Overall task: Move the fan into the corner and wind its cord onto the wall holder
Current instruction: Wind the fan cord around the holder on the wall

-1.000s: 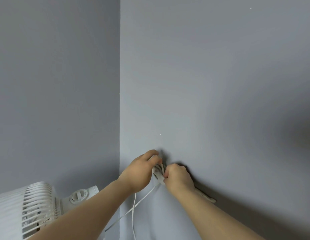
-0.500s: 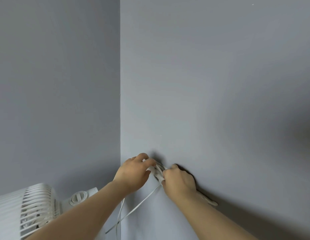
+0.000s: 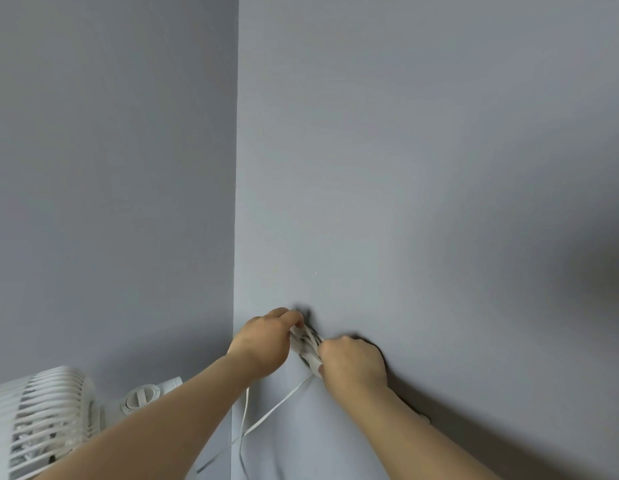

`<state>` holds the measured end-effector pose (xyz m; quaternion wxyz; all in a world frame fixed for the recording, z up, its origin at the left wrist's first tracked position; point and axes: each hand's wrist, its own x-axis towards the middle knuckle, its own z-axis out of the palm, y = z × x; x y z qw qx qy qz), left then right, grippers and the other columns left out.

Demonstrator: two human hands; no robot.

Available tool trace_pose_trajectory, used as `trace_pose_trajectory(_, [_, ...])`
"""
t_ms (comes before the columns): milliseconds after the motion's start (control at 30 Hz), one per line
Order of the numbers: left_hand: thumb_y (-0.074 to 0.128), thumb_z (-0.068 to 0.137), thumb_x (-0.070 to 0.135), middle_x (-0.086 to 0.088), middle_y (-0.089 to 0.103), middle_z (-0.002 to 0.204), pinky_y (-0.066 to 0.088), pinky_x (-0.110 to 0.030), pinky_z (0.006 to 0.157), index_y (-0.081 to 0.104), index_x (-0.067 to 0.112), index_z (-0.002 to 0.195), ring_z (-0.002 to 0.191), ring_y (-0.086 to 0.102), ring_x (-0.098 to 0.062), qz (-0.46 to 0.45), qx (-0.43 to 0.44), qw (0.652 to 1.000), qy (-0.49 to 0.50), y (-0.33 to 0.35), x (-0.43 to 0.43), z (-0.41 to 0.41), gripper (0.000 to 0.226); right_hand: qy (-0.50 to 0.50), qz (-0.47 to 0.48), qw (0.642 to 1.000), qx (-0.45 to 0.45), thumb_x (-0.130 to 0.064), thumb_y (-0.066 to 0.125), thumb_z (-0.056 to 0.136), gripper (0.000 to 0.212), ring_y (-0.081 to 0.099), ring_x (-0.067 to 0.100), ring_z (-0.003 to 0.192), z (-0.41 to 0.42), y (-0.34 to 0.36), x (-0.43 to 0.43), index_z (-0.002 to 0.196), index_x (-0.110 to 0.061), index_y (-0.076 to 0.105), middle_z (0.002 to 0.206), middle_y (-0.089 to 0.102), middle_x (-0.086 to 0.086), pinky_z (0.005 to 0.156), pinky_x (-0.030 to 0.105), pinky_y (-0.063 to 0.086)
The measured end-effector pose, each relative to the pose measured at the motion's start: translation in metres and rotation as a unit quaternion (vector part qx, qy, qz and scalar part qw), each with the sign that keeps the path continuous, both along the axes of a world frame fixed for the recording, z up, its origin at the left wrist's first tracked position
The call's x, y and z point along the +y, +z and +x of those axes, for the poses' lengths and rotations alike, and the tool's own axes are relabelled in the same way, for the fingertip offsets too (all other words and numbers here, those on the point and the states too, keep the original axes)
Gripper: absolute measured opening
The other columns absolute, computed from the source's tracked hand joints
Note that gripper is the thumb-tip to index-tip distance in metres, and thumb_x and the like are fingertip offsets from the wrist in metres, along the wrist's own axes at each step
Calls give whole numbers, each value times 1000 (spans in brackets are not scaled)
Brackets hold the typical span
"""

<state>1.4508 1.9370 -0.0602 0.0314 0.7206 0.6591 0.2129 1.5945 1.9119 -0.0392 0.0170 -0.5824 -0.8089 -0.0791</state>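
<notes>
- The fan [image 3: 48, 410] is standing low on the left, close to the corner where the two grey walls [image 3: 422, 168] are meeting; its white grille is blurred, and a round knob [image 3: 140, 398] is showing on its body
- The holder [image 3: 311, 364] is sitting on the right-hand wall just beside the corner, mostly covered by white wraps
- The left hand [image 3: 263, 344] is pinching the cord [image 3: 287, 396] at the top of the holder, fingers curled
- The right hand [image 3: 353, 365] is gripping the lower wraps, fingers curled against the wall
- Two loose strands of cord are hanging down from the holder and crossing under the left forearm
</notes>
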Motion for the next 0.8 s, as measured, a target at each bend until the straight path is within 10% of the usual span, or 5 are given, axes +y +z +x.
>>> trace_pose_trajectory(567, [46,86,2,-10,60,110,47,-37,95,42,7,110,109,60,-29,-166,-372,908,96,-42,16,7,25,31,30,998,-35,-6,42,97,28,64,29,108,-2,-10,7,116,-9,62,118,67,13,71,29,37])
trace_pose_trajectory(800, [57,86,13,4,60,78,37,-19,61,52,17,91,80,53,-15,-163,-351,915,119,-50,-4,17,8,40,61,997,29,-9,44,96,28,66,29,106,4,-18,1,123,-11,48,116,68,11,65,30,37])
